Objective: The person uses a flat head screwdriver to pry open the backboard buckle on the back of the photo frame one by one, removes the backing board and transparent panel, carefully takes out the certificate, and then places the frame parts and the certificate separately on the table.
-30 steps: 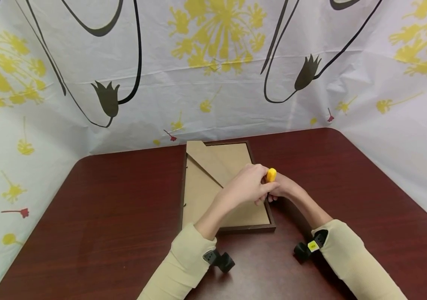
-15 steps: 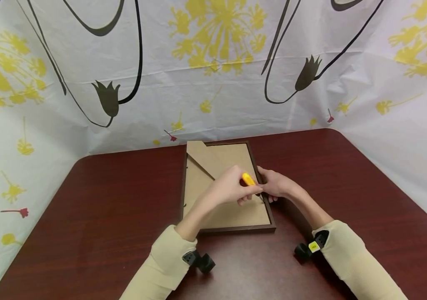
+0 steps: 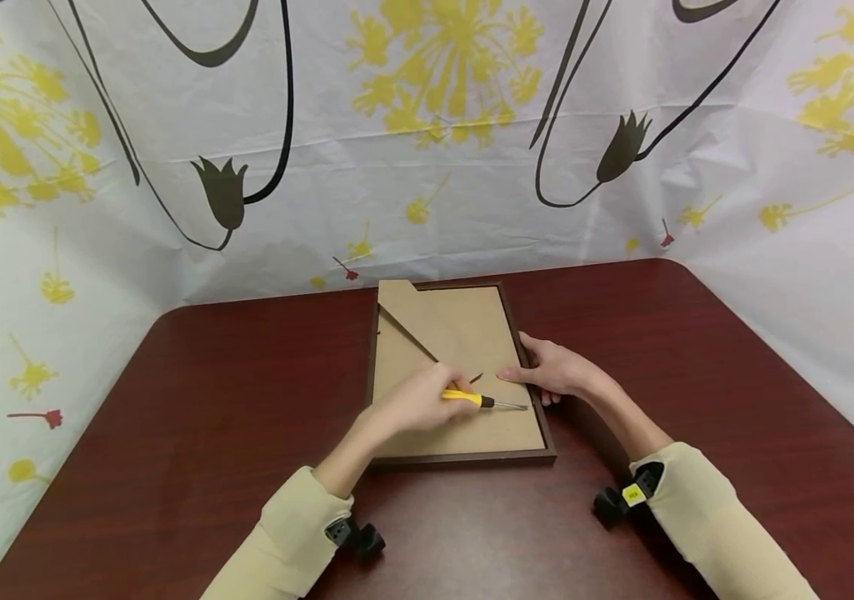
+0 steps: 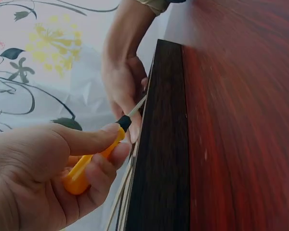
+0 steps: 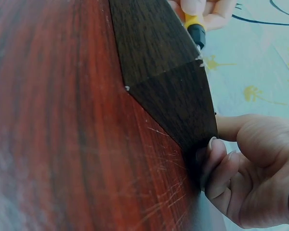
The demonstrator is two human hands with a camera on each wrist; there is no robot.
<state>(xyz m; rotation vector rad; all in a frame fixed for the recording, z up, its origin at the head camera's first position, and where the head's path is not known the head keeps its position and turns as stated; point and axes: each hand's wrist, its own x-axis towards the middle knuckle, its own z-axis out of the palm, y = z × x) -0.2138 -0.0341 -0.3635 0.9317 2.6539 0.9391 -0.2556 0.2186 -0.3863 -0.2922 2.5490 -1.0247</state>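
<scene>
Nearest, on the desk (image 3: pixel 441 533), lies the picture frame (image 3: pixel 464 457) with its brown backing board (image 3: pixel 501 433) facing up; its long axis runs almost from six o'clock to twelve o'clock. A little further, over the eight o'clock part of this board, the left hand (image 3: pixel 421 400) holds a yellow-handled screwdriver (image 3: pixel 486 401), the fingers and thumb closed around the handle.

The screwdriver points to three o'clock, crossing the long axis of the frame, and its tip is just beside the right border. I cannot tell whether the tip touches this border. Of the two hands, the right hand (image 3: pixel 557 368) is nearer to the tip, which lies from it at about seven o'clock.

This right hand grips the border at the three o'clock side: its thumb rests on the board, and its other fingers curl at the outer side. The frame therefore extends to nine o'clock from it.

Farther, a cardboard strip (image 3: pixel 427 325) lies obliquely over the board, its far end toward eleven o'clock. At twelve o'clock, behind the desk, hangs the flower-printed sheet (image 3: pixel 397 183).
</scene>
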